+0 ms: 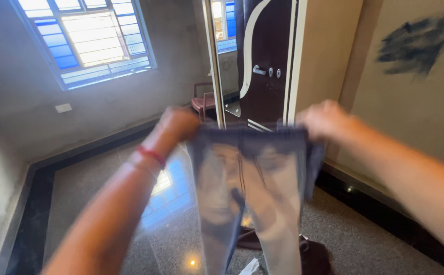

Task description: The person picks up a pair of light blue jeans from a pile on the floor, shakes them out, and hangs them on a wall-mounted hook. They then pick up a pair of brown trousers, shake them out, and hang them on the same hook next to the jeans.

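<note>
I hold a pair of faded blue jeans (252, 188) up in front of me by the waistband, the legs hanging down toward the floor. My left hand (178, 124) grips the left end of the waistband; a red thread band circles that wrist. At the right end of the waistband my right hand (326, 119) is closed on the cloth. The picture is blurred by motion.
A dark wardrobe (270, 61) with a mirror panel and metal handle stands straight ahead. A chair (204, 102) sits behind it near the wall. A barred window (92, 38) is at upper left. Dark clothes (313, 254) lie on the speckled floor below the jeans.
</note>
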